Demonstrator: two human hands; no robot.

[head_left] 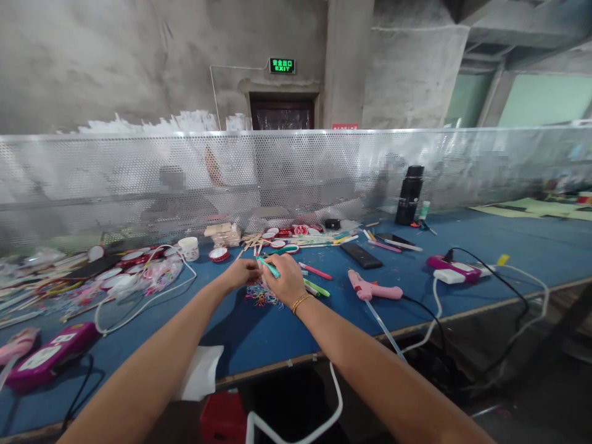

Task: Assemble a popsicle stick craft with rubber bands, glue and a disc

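Note:
Gripped like a pen in my right hand [287,280] is a teal marker [269,267], its tip pointing up and left. My left hand [243,273] is close beside it with the fingers pinched together; whatever is between them is too small and hidden to make out. Just under both hands lies a tangle of coloured strings [263,297] on the blue tabletop [250,342]. Green markers [317,288] and a pinkish-red marker [316,271] rest to the right of my right hand. Beyond my fingers are loose wooden sticks [252,242] and red-rimmed round caps [219,254].
A pink glue gun [377,290], black phone [361,254], black thermos [409,197] and purple power strip [456,269] occupy the right side. At left are a paper cup [189,248], white cable [152,303] and another purple power strip [58,354]. A perforated metal divider [287,179] runs along the back.

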